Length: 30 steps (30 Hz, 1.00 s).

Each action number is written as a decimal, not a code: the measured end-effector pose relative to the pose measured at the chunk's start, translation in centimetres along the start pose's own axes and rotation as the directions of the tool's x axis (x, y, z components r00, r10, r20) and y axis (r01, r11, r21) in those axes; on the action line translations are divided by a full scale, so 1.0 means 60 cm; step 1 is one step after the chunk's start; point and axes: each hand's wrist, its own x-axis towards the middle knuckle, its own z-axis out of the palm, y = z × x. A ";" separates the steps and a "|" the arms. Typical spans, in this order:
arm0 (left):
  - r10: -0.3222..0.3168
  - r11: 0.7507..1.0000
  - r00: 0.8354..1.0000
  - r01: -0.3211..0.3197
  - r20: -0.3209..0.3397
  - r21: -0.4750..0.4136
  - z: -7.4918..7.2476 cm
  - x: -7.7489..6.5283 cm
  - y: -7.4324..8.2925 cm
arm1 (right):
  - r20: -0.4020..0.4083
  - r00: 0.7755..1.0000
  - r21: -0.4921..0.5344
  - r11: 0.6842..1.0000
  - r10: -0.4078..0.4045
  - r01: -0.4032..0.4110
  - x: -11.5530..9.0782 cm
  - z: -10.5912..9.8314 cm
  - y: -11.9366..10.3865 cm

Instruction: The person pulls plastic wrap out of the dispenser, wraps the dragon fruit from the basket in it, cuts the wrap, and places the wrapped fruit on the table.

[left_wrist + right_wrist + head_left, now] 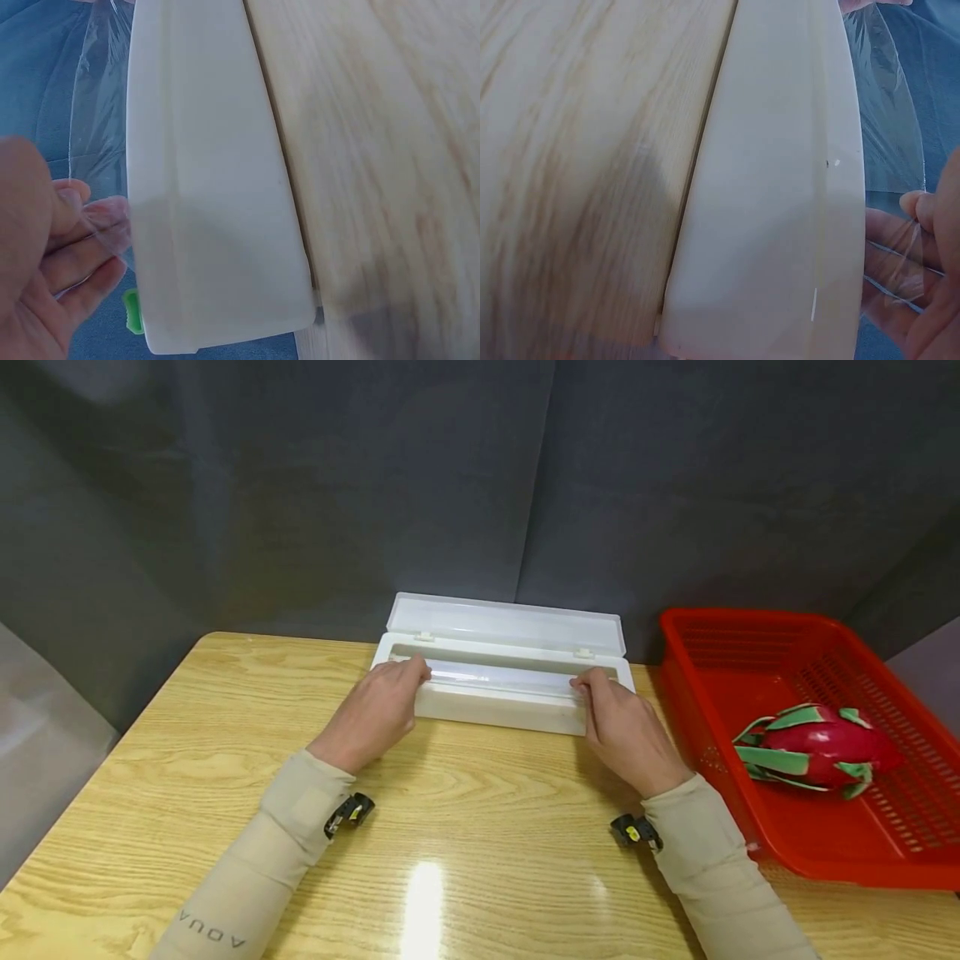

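A white cling film dispenser (498,714) stands at the back of the wooden table, its clear hinged lid (506,620) raised behind it. Clear cling film (498,679) stretches along the top, between both hands. My left hand (375,714) pinches the film's left corner between thumb and fingers. At the other end, my right hand (630,731) pinches the right corner. Both wrist views show the film (101,112) as a wrinkled sheet above the dispenser's front wall (765,187). The inside of the dispenser is partly covered by the film.
A red plastic basket (697,752) stands on the right, close to my right forearm, with a pink dragon fruit (825,743) in it. Behind the table hangs a dark curtain (360,493). A small green piece (133,311) shows at the dispenser's left end.
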 end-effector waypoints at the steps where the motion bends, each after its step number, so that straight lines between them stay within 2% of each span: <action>1: -0.003 1.000 1.000 0.003 0.000 0.002 -0.001 0.000 0.000 | 0.000 1.000 0.000 1.000 -0.001 0.001 0.000 -0.001 0.000; 12: -0.019 0.999 0.999 0.018 -0.038 -0.027 -0.004 -0.001 -0.001 | -0.016 1.000 0.003 1.000 0.016 -0.016 0.001 -0.006 -0.002; 21: 0.010 1.000 0.995 -0.012 -0.096 -0.024 -0.012 -0.003 -0.002 | -0.034 0.999 -0.003 1.000 -0.002 0.001 0.002 -0.010 -0.004; 30: -0.024 0.998 0.997 0.020 -0.078 -0.052 -0.018 -0.002 -0.002 | -0.010 1.000 0.007 1.000 0.007 -0.007 0.003 -0.020 -0.006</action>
